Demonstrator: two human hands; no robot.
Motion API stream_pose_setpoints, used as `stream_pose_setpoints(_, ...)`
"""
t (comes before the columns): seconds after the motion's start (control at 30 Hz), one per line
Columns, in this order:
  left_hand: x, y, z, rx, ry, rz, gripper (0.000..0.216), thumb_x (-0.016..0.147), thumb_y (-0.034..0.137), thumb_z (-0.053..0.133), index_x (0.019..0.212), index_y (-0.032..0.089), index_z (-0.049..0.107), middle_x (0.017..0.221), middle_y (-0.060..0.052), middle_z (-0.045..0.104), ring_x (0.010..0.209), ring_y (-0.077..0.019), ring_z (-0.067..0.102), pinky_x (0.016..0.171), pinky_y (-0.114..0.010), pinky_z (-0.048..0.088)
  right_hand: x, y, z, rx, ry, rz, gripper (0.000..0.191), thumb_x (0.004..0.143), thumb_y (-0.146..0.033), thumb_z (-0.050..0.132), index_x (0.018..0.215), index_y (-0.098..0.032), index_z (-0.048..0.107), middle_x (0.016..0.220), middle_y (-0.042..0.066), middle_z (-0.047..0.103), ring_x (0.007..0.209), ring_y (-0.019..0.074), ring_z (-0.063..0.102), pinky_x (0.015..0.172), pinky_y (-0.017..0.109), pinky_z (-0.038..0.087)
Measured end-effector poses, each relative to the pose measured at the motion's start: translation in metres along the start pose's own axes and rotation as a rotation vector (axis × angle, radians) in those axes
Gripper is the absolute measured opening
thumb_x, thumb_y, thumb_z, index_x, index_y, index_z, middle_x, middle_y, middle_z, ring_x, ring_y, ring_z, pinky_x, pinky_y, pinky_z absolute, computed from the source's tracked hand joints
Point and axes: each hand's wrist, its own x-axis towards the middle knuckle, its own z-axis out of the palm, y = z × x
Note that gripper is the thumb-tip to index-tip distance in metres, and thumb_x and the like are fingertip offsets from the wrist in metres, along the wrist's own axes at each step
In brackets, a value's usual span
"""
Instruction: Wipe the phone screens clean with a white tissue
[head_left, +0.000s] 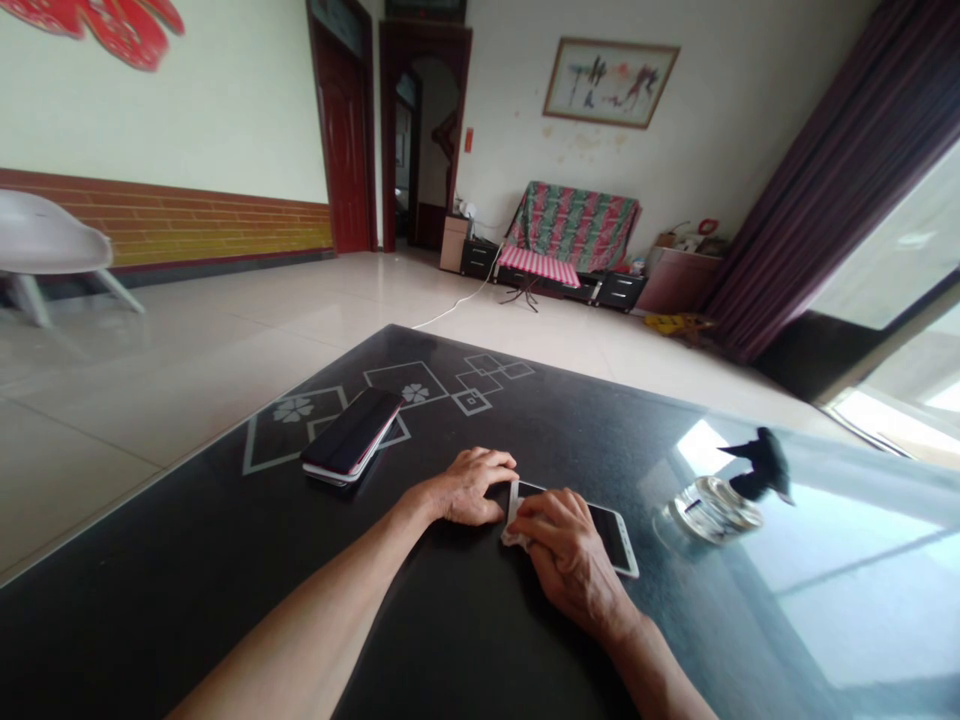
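A white-edged phone (611, 535) lies flat on the black glass table (225, 560), its dark screen up. My left hand (472, 483) rests at the phone's left end, fingers curled against its edge. My right hand (566, 550) lies over the phone's near part, fingers closed on a small white cloth or wipe (514, 537) pressed to the screen. Only a corner of that white piece shows.
Another phone in a dark case (352, 433) lies to the left on the table. A glass ashtray (709, 510) with a dark object on it stands to the right. Beyond the table are tiled floor, a white chair (45, 245) and a covered sofa (570, 235).
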Motion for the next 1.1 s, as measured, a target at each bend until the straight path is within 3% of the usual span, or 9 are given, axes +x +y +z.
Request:
stream_pose_setpoints(0.3, 0.001, 0.000, 0.001, 0.027, 0.004, 0.000, 0.052, 0.066, 0.032, 0.068, 0.118, 0.028, 0.060, 0.137, -0.003, 0.050, 0.125, -0.0297, 0.044, 0.108, -0.045, 0.031, -0.003, 0.006, -0.006, 0.012, 0.048, 0.005, 0.029, 0.084, -0.009, 0.043, 0.070, -0.023, 0.065, 0.083, 0.003, 0.063, 0.082, 0.0177, 0.052, 0.084, 0.037, 0.038)
stream_pose_setpoints(0.63, 0.000, 0.003, 0.001, 0.048, -0.007, -0.003, 0.076, 0.059, 0.054, 0.075, 0.126, 0.025, 0.056, 0.142, -0.007, 0.044, 0.129, -0.0334, 0.038, 0.109, -0.047, 0.029, -0.005, 0.006, 0.000, 0.006, 0.052, -0.013, 0.027, 0.087, -0.012, 0.044, 0.085, -0.024, 0.067, 0.092, 0.003, 0.062, 0.088, 0.0182, 0.052, 0.086, 0.038, 0.037)
stream_pose_setpoints(1.1, 0.000, 0.001, -0.001, 0.050, -0.036, 0.010, 0.077, 0.061, 0.058, 0.074, 0.128, 0.026, 0.055, 0.143, -0.006, 0.043, 0.131, -0.0331, 0.035, 0.110, -0.047, 0.028, -0.020, 0.017, -0.017, -0.030, 0.034, -0.104, 0.027, 0.086, -0.010, 0.044, 0.090, -0.024, 0.067, 0.091, 0.004, 0.062, 0.085, 0.0184, 0.053, 0.084, 0.038, 0.041)
